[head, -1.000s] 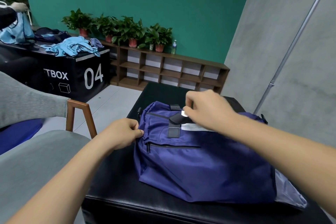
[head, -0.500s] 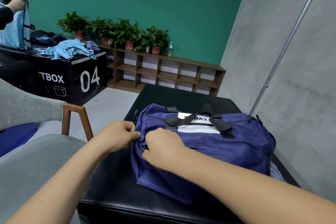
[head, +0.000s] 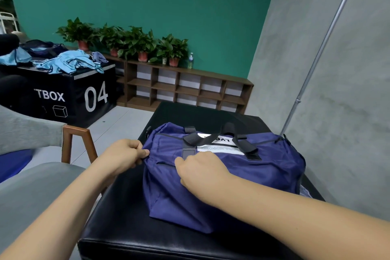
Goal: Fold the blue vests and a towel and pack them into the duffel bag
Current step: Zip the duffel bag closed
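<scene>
Quick headcount of what you've got there: one navy duffel bag (head: 221, 186), with two black handles (head: 195, 139) and one white label (head: 219, 149). Two hands in view, your left hand (head: 124, 154) and right hand (head: 202, 170). Out back there are four potted plants (head: 142, 48), one water bottle (head: 190, 60) and one wooden shelf (head: 185, 88). One black box (head: 69, 95) marked 04. The light blue vests (head: 69, 63) on it are too tangled to count. One metal pole (head: 317, 57).

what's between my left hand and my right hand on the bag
Only the duffel bag itself: purple fabric with a short dark pocket slit, between left hand and right hand, seen in the head view.
</scene>
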{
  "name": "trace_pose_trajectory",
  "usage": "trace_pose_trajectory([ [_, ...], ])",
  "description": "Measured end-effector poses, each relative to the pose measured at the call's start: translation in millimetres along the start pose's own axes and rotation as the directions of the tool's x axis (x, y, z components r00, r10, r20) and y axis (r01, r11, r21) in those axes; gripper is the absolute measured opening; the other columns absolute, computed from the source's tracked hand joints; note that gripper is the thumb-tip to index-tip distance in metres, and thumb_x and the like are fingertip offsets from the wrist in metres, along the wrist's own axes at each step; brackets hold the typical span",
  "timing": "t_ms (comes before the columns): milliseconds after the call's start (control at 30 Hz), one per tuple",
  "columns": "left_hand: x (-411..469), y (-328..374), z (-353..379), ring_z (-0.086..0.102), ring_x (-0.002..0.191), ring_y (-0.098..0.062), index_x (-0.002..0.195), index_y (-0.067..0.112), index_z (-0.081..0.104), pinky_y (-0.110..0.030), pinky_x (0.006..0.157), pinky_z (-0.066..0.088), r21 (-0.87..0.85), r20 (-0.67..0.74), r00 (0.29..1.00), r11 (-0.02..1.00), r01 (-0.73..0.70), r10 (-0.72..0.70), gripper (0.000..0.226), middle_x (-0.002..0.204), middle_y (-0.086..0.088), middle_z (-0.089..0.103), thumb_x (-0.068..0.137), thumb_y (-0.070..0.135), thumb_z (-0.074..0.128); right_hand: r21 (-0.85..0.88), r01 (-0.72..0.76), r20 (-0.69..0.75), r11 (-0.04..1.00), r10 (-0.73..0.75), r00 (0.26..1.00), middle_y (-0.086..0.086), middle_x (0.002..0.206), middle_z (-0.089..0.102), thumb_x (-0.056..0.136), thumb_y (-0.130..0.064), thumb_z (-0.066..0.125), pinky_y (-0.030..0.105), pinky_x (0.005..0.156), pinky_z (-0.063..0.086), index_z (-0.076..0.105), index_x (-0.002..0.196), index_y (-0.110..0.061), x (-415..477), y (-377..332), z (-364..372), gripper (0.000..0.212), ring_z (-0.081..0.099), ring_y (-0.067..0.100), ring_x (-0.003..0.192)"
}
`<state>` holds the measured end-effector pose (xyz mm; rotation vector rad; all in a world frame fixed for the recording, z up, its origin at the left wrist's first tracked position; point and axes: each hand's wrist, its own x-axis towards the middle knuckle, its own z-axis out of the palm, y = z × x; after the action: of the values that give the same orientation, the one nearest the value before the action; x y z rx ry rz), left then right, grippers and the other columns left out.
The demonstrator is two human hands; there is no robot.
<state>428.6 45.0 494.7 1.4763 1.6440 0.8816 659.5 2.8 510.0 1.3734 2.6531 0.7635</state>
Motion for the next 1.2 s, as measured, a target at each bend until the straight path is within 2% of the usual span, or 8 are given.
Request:
trace_pose_trajectory([
  [133, -2, 3, 2, 0.051, 0.064, -0.019, 0.069, 0.013, 0.055, -0.029, 0.062, 0.038, -0.023, -0.019, 1.0, 1.0, -0.014, 0.014, 0.035, 0.061, -0.002, 0.062, 0.1, 0.015, 0.071, 0.013, -0.019, -0.127, 1.0, 0.021, 0.992, -0.002, 0.038, 0.021, 0.032, -0.019, 0.096, 0.024, 0.054, -0.008, 0.03, 0.066, -0.019, -17, 27, 8, 0.074, -0.016, 0.017, 0.052],
  [333, -3, 7, 3, 0.048, 0.062, -0.018, 0.073, 0.012, 0.056, -0.028, 0.054, 0.034, -0.032, -0.041, 0.999, 0.999, -0.019, 0.018, 0.032, 0.06, 0.0, 0.06, 0.101, 0.016, 0.071, -0.05, -0.058, -0.114, 0.997, 0.052, 0.992, -0.002, 0.06, -0.011, 0.033, -0.014, 0.09, 0.026, 0.052, -0.008, 0.029, 0.067, -0.018, -51, 66, 9, 0.071, 0.004, 0.025, 0.038],
  [467, -4, 7, 7, 0.049, 0.064, -0.019, 0.071, 0.013, 0.055, -0.03, 0.058, 0.035, -0.036, -0.043, 0.998, 0.999, -0.04, 0.038, 0.034, 0.059, 0.001, 0.06, 0.101, 0.017, 0.07, -0.09, -0.056, -0.106, 0.994, 0.046, 0.993, -0.003, 0.057, -0.009, 0.043, -0.012, 0.085, 0.026, 0.048, -0.004, 0.029, 0.071, -0.018, -73, 77, 10, 0.063, -0.012, 0.018, 0.046],
  [600, -5, 5, 10, 0.051, 0.064, -0.02, 0.07, 0.012, 0.056, -0.03, 0.062, 0.038, 0.013, -0.065, 0.997, 0.999, -0.043, 0.044, 0.036, 0.059, 0.0, 0.061, 0.101, 0.019, 0.071, -0.109, -0.057, -0.068, 0.992, 0.05, 0.996, -0.003, 0.047, 0.005, 0.053, -0.014, 0.083, 0.028, 0.045, 0.001, 0.03, 0.074, -0.018, -84, 81, 9, 0.057, -0.004, 0.02, 0.04],
  [667, -7, 5, 8, 0.054, 0.062, -0.02, 0.068, 0.012, 0.059, -0.03, 0.061, 0.04, 0.118, -0.067, 0.996, 0.991, -0.054, 0.063, 0.038, 0.056, 0.001, 0.063, 0.101, 0.026, 0.071, -0.113, -0.029, -0.074, 0.993, 0.02, 0.997, 0.0, 0.048, 0.037, 0.079, -0.028, 0.074, 0.033, 0.046, 0.007, 0.034, 0.078, -0.019, -91, 85, 4, 0.041, 0.024, 0.029, 0.038],
  [767, -12, 7, 7, 0.055, 0.055, -0.018, 0.066, 0.012, 0.06, -0.031, 0.055, 0.04, 0.249, -0.095, 0.988, 0.964, -0.095, 0.122, 0.043, 0.051, 0.002, 0.061, 0.099, 0.037, 0.073, 0.008, -0.082, -0.14, 0.997, 0.082, 0.987, 0.0, 0.074, 0.065, 0.102, -0.045, 0.045, 0.039, 0.053, 0.025, 0.04, 0.088, -0.025, -98, 103, -13, 0.025, 0.059, 0.034, 0.062],
  [1033, -28, 17, 41, 0.054, 0.055, -0.008, 0.068, 0.014, 0.059, -0.032, 0.063, 0.045, 0.284, 0.014, 0.953, 0.912, -0.295, 0.304, 0.041, 0.061, 0.002, 0.065, 0.097, 0.038, 0.075, 0.177, -0.166, -0.133, 0.97, 0.191, 0.973, -0.01, 0.106, 0.058, 0.101, -0.042, 0.052, 0.038, 0.078, 0.051, 0.056, 0.11, -0.033, -102, 204, -10, 0.014, 0.058, 0.019, 0.101],
  [1200, -51, 25, 78, 0.063, 0.063, -0.006, 0.078, 0.02, 0.064, -0.033, 0.071, 0.054, 0.29, 0.164, 0.904, 0.857, -0.426, 0.394, 0.029, 0.068, 0.011, 0.071, 0.092, 0.042, 0.075, 0.357, -0.381, 0.132, 0.853, 0.358, 0.924, -0.006, 0.113, 0.063, 0.106, -0.043, 0.056, 0.038, 0.1, 0.047, 0.067, 0.113, -0.031, -97, 255, 11, 0.018, 0.06, 0.018, 0.112],
])
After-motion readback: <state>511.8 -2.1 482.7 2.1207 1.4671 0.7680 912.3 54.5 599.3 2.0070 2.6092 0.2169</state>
